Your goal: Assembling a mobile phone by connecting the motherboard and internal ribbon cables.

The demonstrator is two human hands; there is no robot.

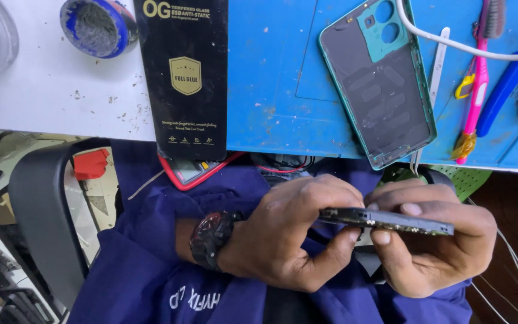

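Observation:
A thin dark phone body (391,220) is held edge-on over my lap by both hands. My left hand (289,231), with a dark watch (211,238) on the wrist, pinches its left end between thumb and fingers. My right hand (436,240) grips the right part, thumb on top and fingers below. A teal phone back cover (385,84), inside face up, lies on the blue work mat (271,78) above my hands.
A black flat box (184,78) lies across the mat's left edge and the white table (49,90). A pink brush (478,78), blue-handled tools (505,93), a white cable (451,42), metal tweezers (436,66), a blue round tin (97,25). A red-edged meter (190,171) sits under the table edge. Chair arm (43,216) at left.

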